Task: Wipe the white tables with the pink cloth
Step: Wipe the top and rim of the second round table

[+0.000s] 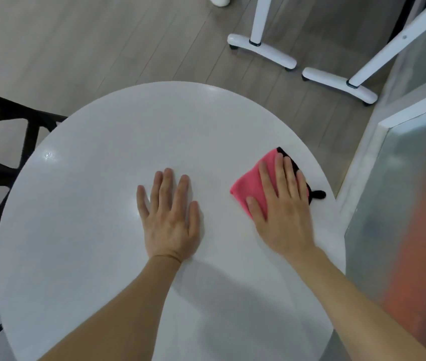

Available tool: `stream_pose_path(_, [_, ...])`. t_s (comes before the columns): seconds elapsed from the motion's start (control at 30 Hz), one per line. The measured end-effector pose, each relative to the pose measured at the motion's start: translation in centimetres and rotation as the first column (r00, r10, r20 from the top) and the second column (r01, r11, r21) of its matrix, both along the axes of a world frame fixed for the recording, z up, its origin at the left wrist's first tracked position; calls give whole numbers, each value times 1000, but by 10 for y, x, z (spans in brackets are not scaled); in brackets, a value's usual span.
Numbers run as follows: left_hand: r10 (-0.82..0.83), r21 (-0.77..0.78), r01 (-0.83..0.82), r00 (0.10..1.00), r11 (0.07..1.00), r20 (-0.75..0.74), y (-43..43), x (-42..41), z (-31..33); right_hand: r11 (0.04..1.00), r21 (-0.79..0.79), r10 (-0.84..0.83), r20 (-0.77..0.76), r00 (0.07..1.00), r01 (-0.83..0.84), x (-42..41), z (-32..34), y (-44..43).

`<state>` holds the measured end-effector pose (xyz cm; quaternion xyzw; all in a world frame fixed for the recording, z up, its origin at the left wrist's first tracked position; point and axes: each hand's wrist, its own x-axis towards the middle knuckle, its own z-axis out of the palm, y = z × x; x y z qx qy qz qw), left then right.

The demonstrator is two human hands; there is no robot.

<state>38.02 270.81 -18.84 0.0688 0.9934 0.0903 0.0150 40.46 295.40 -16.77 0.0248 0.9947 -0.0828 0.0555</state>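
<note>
- Right hand lies flat, fingers spread, pressing the pink cloth onto the round white bench near its right edge
- Left hand rests palm-down mid-bench, fingers open, holding nothing

Round white table. Left hand flat, palm down, near centre. Right hand flat on pink cloth at 3 o'clock by rim. Black chair at 9 o'clock.
</note>
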Motion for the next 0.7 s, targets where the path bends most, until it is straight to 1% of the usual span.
stream_pose_path(0.07, [3, -2, -3, 1000, 1000, -6, 0, 0, 0, 999, 2, -47, 0, 999, 47, -9, -1, -8])
stream_pose_path(0.13, [-1, -1, 1, 1000, 1000, -10, 1, 0, 0, 998, 4, -58, -46, 997, 58, -59, -4, -26])
stream_pose_path(0.27, [-5, -27, 5, 1000, 1000, 1, -1, 2, 0, 999, -45, -2, -79, 997, -2, -180, -10, -86])
stream_pose_path(0.33, [-6, -30, 6, 1000, 1000, -4, -1, 3, 0, 997, -56, 49, -72, 996, -53, -202, -11, -98])
stream_pose_path(0.4, [2, -23, -2, 1000, 1000, -3, -1, 4, -1, 993, -63, 89, -102, 991, -95, -189, -14, -80])
stream_pose_path(0.43, [7, -18, -7, 1000, 1000, -6, -1, 4, 0, 994, -74, 73, -119, 990, -83, -168, -15, -61])
stream_pose_path(0.5, [16, -19, -16, 1000, 1000, -12, -1, 4, 0, 997, -77, -42, -138, 989, 31, -106, -13, -22])
stream_pose_path(0.6, [27, -25, -26, 999, 999, 21, 2, 4, 2, 982, -39, -188, -80, 979, 185, -4, -3, 23])
stream_pose_path(0.63, [36, -29, -34, 999, 999, 37, 2, 4, 2, 979, -22, -201, -55, 978, 200, 15, -1, 29])
stream_pose_path(0.7, [43, -28, -41, 997, 999, 64, 4, 4, 4, 984, -3, -176, -16, 984, 176, 22, -2, 32])
